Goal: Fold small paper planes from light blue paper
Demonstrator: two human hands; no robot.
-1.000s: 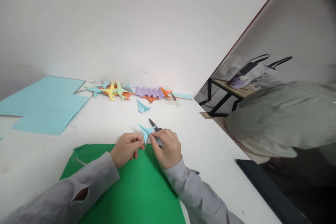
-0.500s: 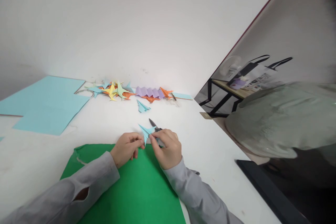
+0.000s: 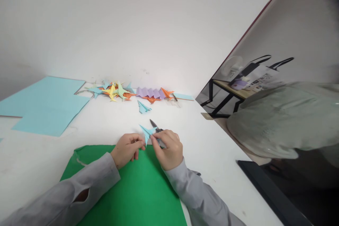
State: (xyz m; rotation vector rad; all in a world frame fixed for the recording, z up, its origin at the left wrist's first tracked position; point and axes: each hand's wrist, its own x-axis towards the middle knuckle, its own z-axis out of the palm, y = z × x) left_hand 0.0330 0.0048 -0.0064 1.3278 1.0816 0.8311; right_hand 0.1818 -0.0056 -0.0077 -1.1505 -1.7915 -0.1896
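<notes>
The right hand (image 3: 169,150) pinched a light-blue paper plane (image 3: 147,132) between thumb and fingertips, coming in from the plane's four o'clock. At its eight o'clock, the left hand (image 3: 128,150) had its fingers curled, thumb and forefinger beside the lower wing tip; whether they gripped it could not be told. A dark-bladed tool (image 3: 153,123) lay just past the right hand, at the plane's one o'clock. A second blue plane (image 3: 143,107) sat at twelve, colourful folded papers (image 3: 115,92) at eleven, and a green sheet (image 3: 137,190) spread toward six.
</notes>
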